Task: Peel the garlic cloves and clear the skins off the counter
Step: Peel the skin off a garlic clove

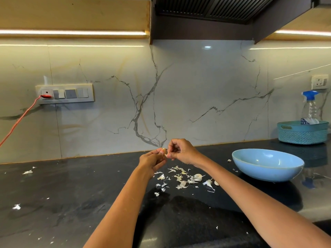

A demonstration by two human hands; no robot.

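Head view | both hands pinch garlic clove, mostly hidden by fingers | skins litter counter

Two bare forearms, sleeveless; left hand; right hand

Both hands meet above the black stone desk, left hand touching right hand. Scattered papery white garlic skins lie beneath them. Round light-blue bowl sits right; teal woven basket behind it holds a clear spray bottle.
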